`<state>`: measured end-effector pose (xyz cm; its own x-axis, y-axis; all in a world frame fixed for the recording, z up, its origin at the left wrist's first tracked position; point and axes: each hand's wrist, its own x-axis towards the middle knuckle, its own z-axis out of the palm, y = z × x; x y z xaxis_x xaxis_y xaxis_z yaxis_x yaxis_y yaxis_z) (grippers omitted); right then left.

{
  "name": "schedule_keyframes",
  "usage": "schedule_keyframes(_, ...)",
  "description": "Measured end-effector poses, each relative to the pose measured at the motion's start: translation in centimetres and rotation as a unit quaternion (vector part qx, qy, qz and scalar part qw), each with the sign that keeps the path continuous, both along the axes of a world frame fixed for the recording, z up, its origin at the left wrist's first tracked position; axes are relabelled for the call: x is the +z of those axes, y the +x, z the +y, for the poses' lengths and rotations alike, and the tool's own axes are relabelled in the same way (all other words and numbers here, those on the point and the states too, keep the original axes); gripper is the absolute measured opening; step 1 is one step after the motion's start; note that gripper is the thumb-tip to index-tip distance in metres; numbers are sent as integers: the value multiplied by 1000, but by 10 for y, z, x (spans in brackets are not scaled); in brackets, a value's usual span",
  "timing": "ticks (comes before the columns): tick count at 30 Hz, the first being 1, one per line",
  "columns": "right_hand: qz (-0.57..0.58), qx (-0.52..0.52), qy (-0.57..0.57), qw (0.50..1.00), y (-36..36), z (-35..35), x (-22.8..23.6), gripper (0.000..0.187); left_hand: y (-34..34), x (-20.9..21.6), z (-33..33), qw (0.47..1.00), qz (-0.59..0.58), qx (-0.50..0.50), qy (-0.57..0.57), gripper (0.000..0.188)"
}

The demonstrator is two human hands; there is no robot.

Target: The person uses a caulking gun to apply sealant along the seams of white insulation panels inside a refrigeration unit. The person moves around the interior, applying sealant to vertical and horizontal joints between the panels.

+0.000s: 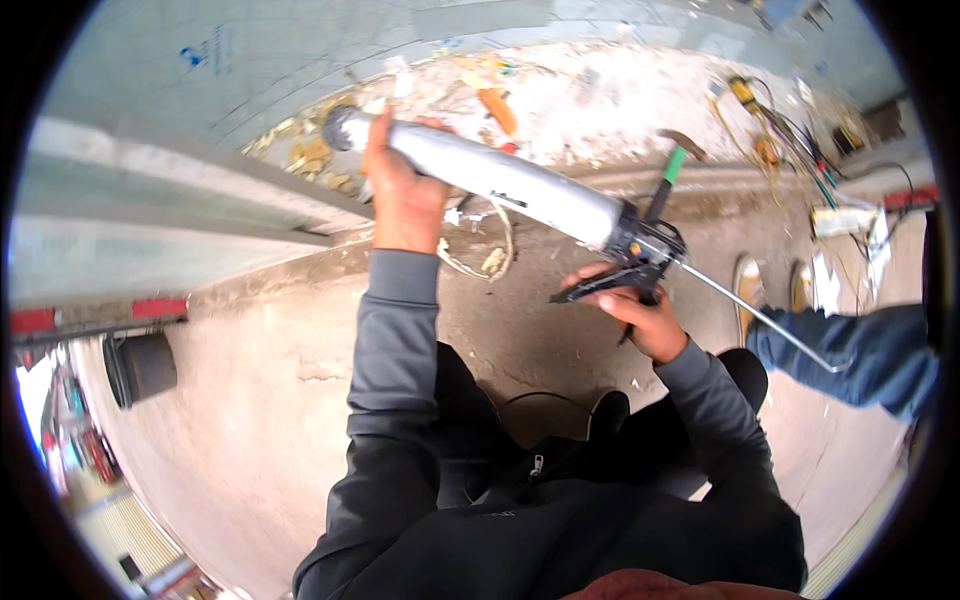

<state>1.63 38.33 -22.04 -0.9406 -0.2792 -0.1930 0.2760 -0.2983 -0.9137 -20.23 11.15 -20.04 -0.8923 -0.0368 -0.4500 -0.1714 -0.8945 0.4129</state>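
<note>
Silver gun: long silver caulking gun, nozzle up-left, rod down-right.
Left hand: wrapped round front.
Right hand: clamped on black trigger handle.

Setting: building site or renovation job, partly outdoors. Evidence:
- bare concrete floor, dusty and stained;
- rubble of plaster and scraps heaped along the wall;
- grey metal frame running along the floor edge;
- tangled cables, yellow and green, lying loose near the rubble;
- hammer with green grip lying on the ground;
- caulking gun with long silver tube, a trade tool;
- second person's jeans leg and shoes standing close by.
</note>
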Motion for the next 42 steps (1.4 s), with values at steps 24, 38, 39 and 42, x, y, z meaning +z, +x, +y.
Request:
schedule_keyframes(24, 8, -85, 2, 996, 8, -14, 20, 27, 6, 7, 21, 993, -13, -50, 104, 41)
schedule_keyframes(38, -11, -62, -84, 994, 22, 24, -39, 27, 5, -6, 27, 994, 7, -47, 102, 43)
schedule_keyframes(39, -19, -69, -76, 995, 23, 20, -33, 27, 5, -7, 29, 995, 10, -46, 90, 43)
schedule_keyframes(42, -31, -229, 8, 973, 17, -36, 25, 29, 4, -13, 40, 996, 9, -46, 81, 45)
